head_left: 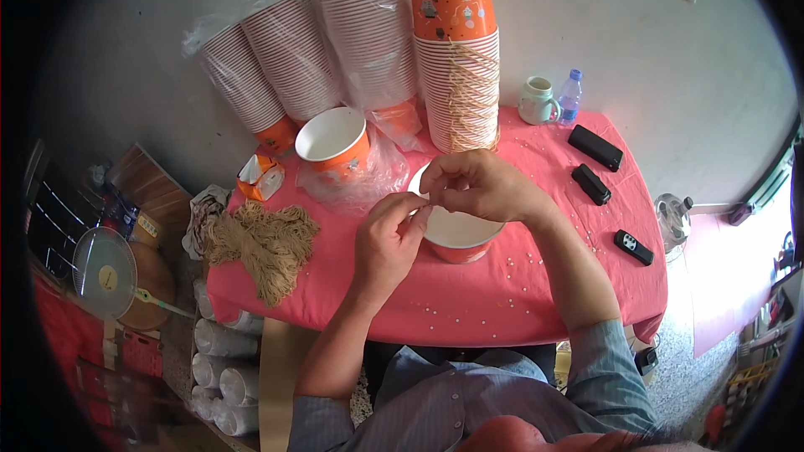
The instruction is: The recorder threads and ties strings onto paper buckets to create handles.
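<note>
Above a paper tub (459, 234) with a white inside and an orange outer wall, my two hands meet at the fingertips. My left hand (390, 233) is closed in a pinch over the tub's left rim. From the right, my right hand (481, 188) reaches across the tub's far rim, its thumb and fingers pinched together. Whatever lies between the fingertips is too small to make out. Behind the right hand rises a tall stack of paper tubs (435, 75), with tan cords (474, 92) hanging down its side and an orange tub (456, 10) upside down on top.
Left on the pink tablecloth (402, 305) lies a bundle of tan cord (264, 243). Another orange tub (333, 141) stands before plastic-wrapped tub stacks (364, 33). At right are a mug (536, 102), a bottle (570, 99), black devices (595, 146) and a remote (634, 247). Small white bits are scattered around.
</note>
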Action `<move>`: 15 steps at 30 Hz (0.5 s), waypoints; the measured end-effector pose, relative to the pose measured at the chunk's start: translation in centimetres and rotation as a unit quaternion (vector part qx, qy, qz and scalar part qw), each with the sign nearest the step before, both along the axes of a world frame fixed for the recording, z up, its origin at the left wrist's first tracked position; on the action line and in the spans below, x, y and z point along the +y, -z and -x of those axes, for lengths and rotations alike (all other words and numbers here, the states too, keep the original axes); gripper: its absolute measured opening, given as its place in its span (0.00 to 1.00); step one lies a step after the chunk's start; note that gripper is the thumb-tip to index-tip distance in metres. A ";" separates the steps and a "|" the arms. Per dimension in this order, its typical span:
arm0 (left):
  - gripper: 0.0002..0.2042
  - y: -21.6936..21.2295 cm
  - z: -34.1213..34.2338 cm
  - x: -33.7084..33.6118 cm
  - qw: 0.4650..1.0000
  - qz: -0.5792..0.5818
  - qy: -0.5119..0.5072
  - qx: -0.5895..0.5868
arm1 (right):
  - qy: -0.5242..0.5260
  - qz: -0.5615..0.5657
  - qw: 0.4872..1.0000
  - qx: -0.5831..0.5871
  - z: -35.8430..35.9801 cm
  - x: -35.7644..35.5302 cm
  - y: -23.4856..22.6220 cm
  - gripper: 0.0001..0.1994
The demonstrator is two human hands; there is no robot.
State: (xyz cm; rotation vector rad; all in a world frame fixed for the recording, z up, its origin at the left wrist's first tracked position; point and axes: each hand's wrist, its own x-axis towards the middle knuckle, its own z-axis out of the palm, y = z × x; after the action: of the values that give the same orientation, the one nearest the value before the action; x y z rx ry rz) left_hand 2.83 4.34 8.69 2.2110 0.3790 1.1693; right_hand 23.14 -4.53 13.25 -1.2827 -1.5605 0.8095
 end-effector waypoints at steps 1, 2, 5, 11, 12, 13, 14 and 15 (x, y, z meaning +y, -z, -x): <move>0.06 -0.1 -0.1 -0.1 1.000 0.008 0.002 -0.001 | 0.004 -0.001 1.000 0.000 -0.1 0.0 0.0 0.12; 0.06 -0.1 -0.1 -0.1 1.000 0.008 0.005 -0.001 | 0.015 -0.005 1.000 -0.021 -0.1 0.2 0.1 0.12; 0.05 0.1 0.0 0.1 0.996 -0.084 -0.036 0.000 | 0.039 -0.019 0.998 -0.040 0.3 0.2 0.1 0.11; 0.04 2.6 1.0 1.6 0.993 -0.086 -0.077 -0.023 | 0.123 -0.124 0.983 0.058 -2.4 0.2 -0.1 0.09; 0.04 2.9 1.2 1.6 0.997 -0.041 -0.063 -0.028 | 0.152 -0.140 0.975 0.086 -3.0 0.3 -0.3 0.08; 0.04 3.1 1.2 1.6 0.998 0.005 -0.048 -0.033 | 0.179 -0.138 0.972 0.072 -3.6 0.0 -0.5 0.07; 0.04 3.2 1.2 1.7 0.998 0.005 -0.050 -0.034 | 0.177 -0.138 0.972 0.072 -3.9 0.0 -0.7 0.07; 0.04 3.3 1.0 1.8 0.998 0.025 -0.042 -0.037 | 0.189 -0.117 0.971 0.092 -4.0 -0.1 -0.8 0.06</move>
State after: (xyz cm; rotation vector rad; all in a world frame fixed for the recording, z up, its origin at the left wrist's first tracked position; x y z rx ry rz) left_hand 1.79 6.10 5.40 2.1203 0.4688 1.2669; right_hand 27.16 -4.61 14.07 -1.2406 -1.1742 0.4711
